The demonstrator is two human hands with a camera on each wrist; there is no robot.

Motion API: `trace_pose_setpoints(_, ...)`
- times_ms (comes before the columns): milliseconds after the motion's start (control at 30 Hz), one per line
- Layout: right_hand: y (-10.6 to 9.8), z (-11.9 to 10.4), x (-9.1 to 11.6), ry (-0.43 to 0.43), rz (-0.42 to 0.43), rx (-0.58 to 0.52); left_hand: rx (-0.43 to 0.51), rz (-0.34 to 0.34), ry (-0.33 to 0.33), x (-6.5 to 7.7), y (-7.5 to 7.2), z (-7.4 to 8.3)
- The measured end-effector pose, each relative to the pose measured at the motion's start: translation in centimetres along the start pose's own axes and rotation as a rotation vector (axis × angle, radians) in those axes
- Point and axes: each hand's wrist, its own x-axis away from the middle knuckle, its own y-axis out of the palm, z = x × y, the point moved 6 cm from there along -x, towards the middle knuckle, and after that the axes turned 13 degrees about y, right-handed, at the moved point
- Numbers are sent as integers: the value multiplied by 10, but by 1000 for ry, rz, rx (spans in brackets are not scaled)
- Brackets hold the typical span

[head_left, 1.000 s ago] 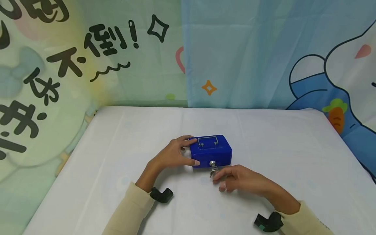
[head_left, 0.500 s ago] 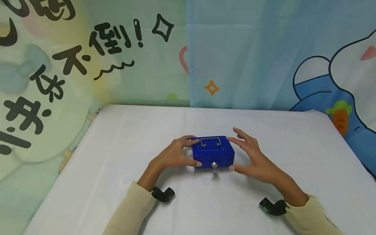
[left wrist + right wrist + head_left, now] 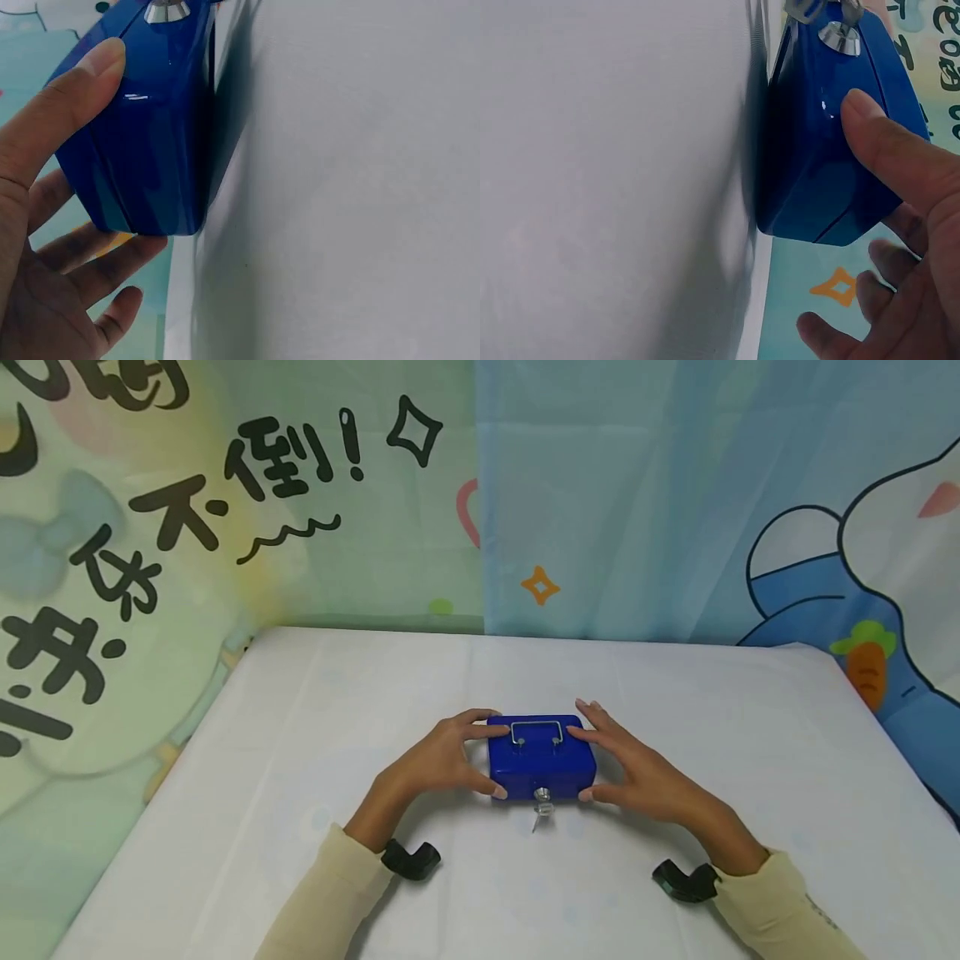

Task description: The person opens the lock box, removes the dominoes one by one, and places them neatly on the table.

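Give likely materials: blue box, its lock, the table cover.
Blue box: probably painted metal, glossy, given its highlights; plastic not ruled out.
Lock: likely polished or plated metal, from its bright silvery reflections.
Table cover: seems matte white fabric; faint creases, no shine.

My 2 arms [image 3: 324,893] slant inward. My left hand [image 3: 444,756] curves in a grip, thumb [image 3: 64,101] nearest me; my right hand [image 3: 647,775] mirrors it, its little finger [image 3: 826,334] sticking out free.

The box [image 3: 542,762] is coloured deep blue, its handle [image 3: 536,722] and lock [image 3: 542,794] silver, the cloth [image 3: 465,893] white, the sleeves [image 3: 322,893] beige, and the green-and-blue backdrop [image 3: 637,485] is patterned with black lettering [image 3: 287,491] and an orange star [image 3: 529,583].
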Motion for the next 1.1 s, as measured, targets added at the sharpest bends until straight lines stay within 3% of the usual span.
trace_pose_setpoints(200,3,0,4,-3,-12,20,12,-5,80,1,0,0)
trace_pose_setpoints(400,1,-5,5,-36,-3,34,32,-8,118,1,-1,0)
trace_pose_setpoints(1100,0,-11,10,-34,-16,97,79,-34,162,0,5,2)
